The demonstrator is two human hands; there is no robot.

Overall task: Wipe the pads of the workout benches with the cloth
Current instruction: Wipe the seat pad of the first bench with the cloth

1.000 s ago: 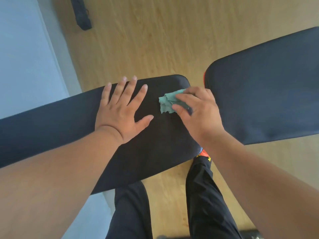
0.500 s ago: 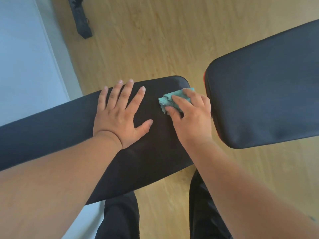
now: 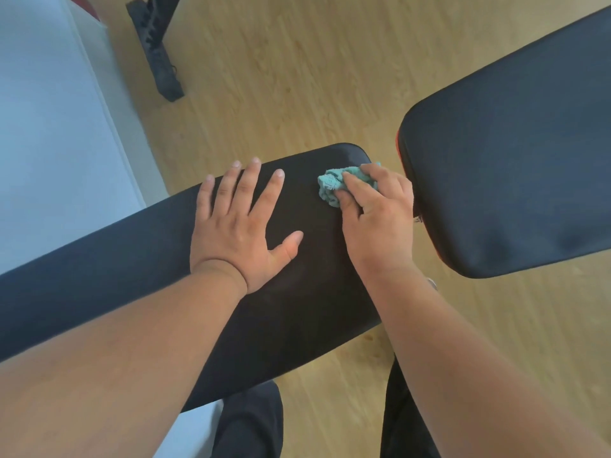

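A long black bench pad point(image 3: 297, 309) runs from the left edge to the middle of the view. My left hand point(image 3: 238, 229) lies flat on it with the fingers spread, holding nothing. My right hand point(image 3: 377, 219) presses a crumpled teal cloth point(image 3: 330, 186) onto the pad near its far right corner. Most of the cloth is under my fingers. A second black pad point(image 3: 512, 166) with a red edge rises at the right, close beside my right hand.
The floor point(image 3: 297, 77) is light wood. A black bar of equipment point(image 3: 155, 51) lies on it at the top left. A pale wall or panel point(image 3: 49, 143) fills the left side. My legs in black trousers point(image 3: 251, 424) stand below the pad.
My right hand has slid the cloth a little toward the pad's far right corner. My left hand stays flat in place. The view has tilted slightly.
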